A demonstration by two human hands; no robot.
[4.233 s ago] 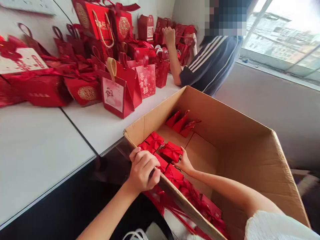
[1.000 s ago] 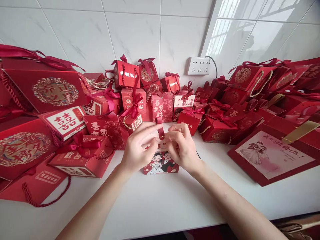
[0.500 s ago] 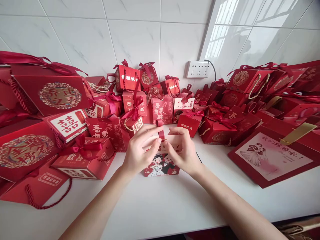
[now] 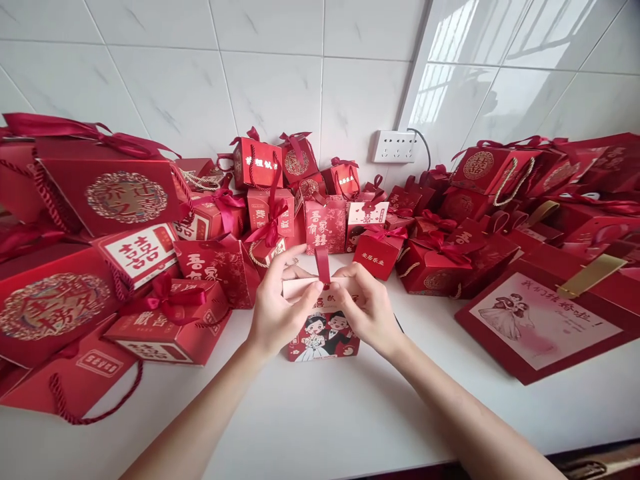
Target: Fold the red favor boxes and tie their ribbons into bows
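A small red and white gift box (image 4: 323, 337) with a cartoon bride and groom on its front stands upright on the white table. From its top rises a loop of dark red ribbon (image 4: 323, 265). My left hand (image 4: 275, 310) is closed on the box's upper left edge, thumb tip beside the ribbon's base and fingers behind a pale flap (image 4: 299, 287). Mirroring it, my right hand (image 4: 369, 310) grips the upper right edge, its thumb close to the other one. The fingertips behind the box are partly hidden.
Red gift boxes with bows and cord handles are stacked at the left (image 4: 125, 193), along the back (image 4: 325, 223) and at the right (image 4: 490, 167). A large box with a wedding picture (image 4: 545, 317) lies front right. A white power strip (image 4: 395, 147) is on the tiled wall.
My view has tilted slightly up. At the box top my fingers have shifted, and the pale flap and the upright ribbon loop show more plainly between them. The box stays in place.
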